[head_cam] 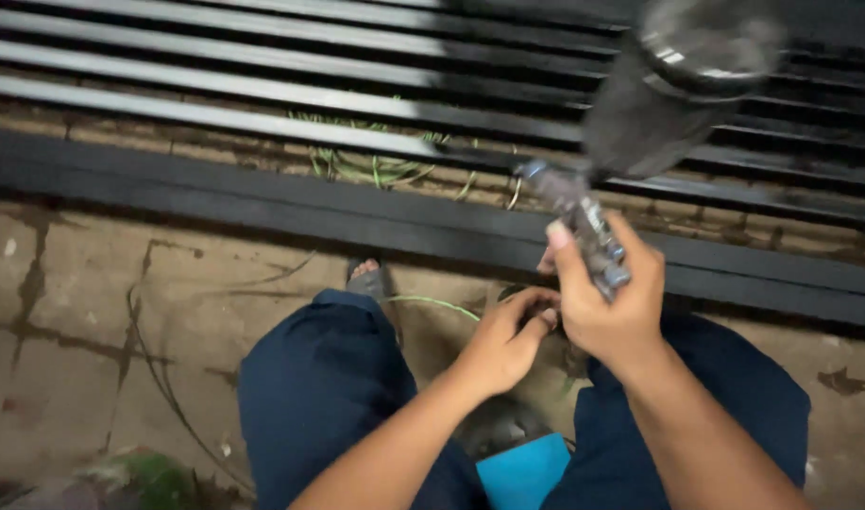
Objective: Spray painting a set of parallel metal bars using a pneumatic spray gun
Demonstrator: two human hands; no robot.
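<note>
My right hand point(614, 300) grips the metal body of a paint spray gun point(584, 227) whose dark cup point(673, 90) rises blurred at the upper right. My left hand point(506, 338) sits just below and left of it, fingers curled near the gun's underside; what it touches is hidden. Both hands hover above my knees in dark blue trousers point(319, 387). In front lies a metal grille point(262, 94) of parallel bars, partly grey and partly painted black.
A black painted beam point(215, 194) runs across the stained concrete floor point(93, 312). A sandalled foot point(368, 279) shows beside a thin green hose point(432, 304). A blue seat point(524, 472) is between my legs. Green wire tangles under the bars.
</note>
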